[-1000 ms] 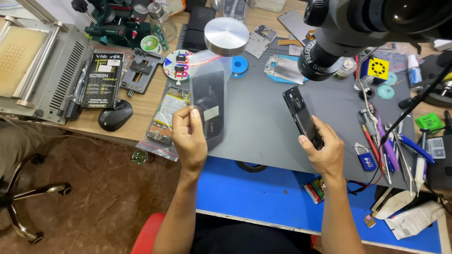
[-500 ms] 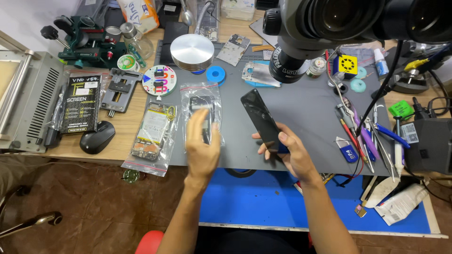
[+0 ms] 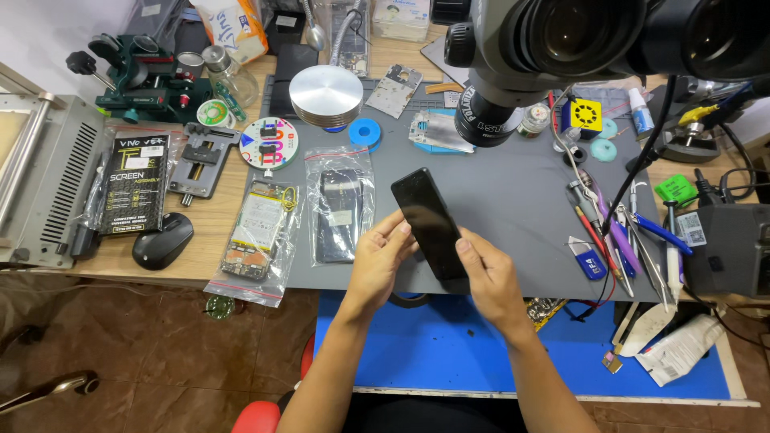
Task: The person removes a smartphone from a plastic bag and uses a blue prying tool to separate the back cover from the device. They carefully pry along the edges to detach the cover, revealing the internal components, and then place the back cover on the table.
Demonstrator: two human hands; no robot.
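Note:
A black smartphone (image 3: 429,218) is held tilted above the grey work mat (image 3: 513,200), its dark face up. My right hand (image 3: 489,277) grips its lower end from the right. My left hand (image 3: 379,258) touches its left edge with the fingertips. Just left of my left hand a clear plastic bag with a dark phone inside (image 3: 337,212) lies flat on the mat. A second clear bag with an opened phone and its parts (image 3: 257,239) lies further left, hanging over the table edge.
A microscope head (image 3: 561,48) hangs over the mat at top right. Tweezers and screwdrivers (image 3: 626,232) lie at the right. A round metal disc (image 3: 325,95), blue tape roll (image 3: 365,132), black mouse (image 3: 162,239) and a grey machine (image 3: 40,184) are also present.
My left hand has put the bagged phone down on the mat and moved right to the black smartphone. My right hand brought that phone lower and toward the middle.

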